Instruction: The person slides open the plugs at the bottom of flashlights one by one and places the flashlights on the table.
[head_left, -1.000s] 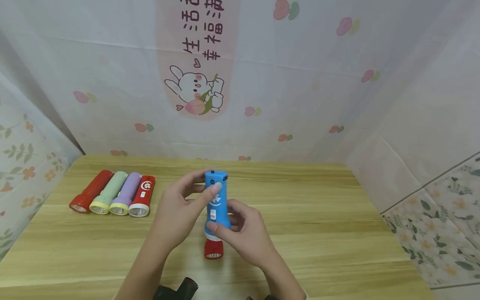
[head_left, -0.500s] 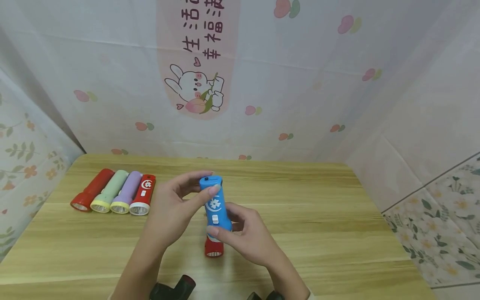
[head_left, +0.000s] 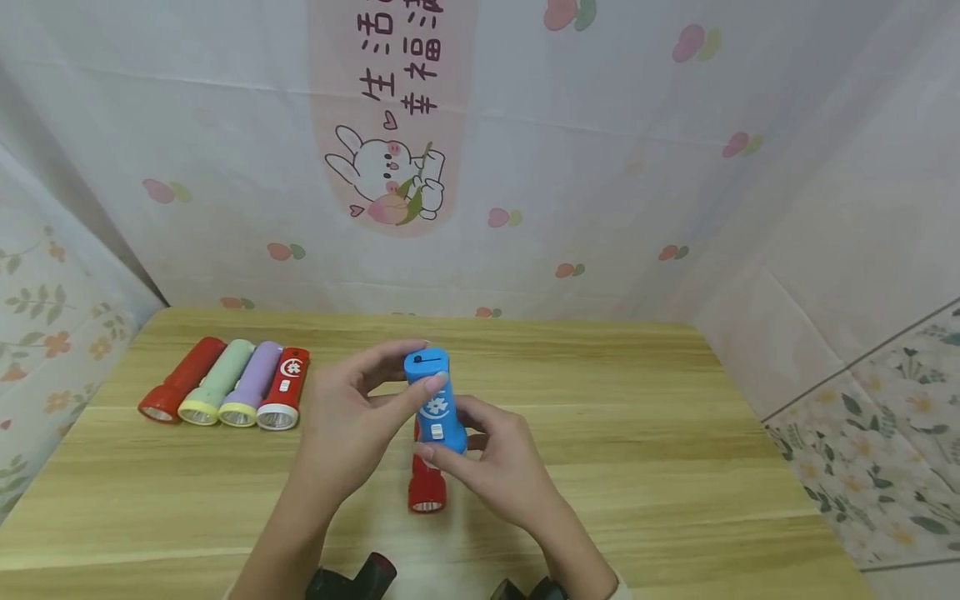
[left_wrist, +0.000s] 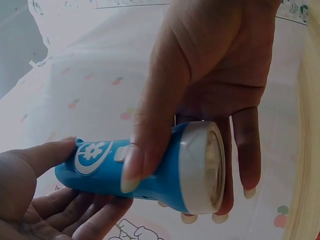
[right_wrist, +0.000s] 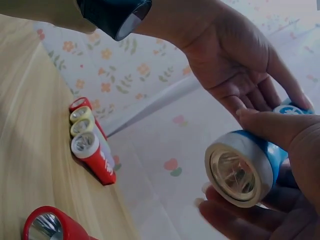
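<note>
Four flashlights lie side by side on the wood-grain tabletop (head_left: 660,467), toward its left end: a plain red flashlight (head_left: 182,379), a mint-green flashlight (head_left: 222,375) and a purple flashlight (head_left: 256,377), both yellow-rimmed, and a white-rimmed red flashlight (head_left: 291,379). Another red flashlight (head_left: 427,487) lies well apart, near the front. Behind hangs a white cloth (head_left: 585,183) bearing a rabbit print (head_left: 390,171); floral fabric (head_left: 45,283) covers the left side.

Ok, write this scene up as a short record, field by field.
Held item: blue flashlight
Left hand: pinches its tail end
Right hand: grips it near the lens
Row, left to right: plain red flashlight, green flashlight, purple flashlight, white-rimmed red flashlight
Apart: lone red flashlight, partly hidden in the head view
Surface: wood-grain table
</note>
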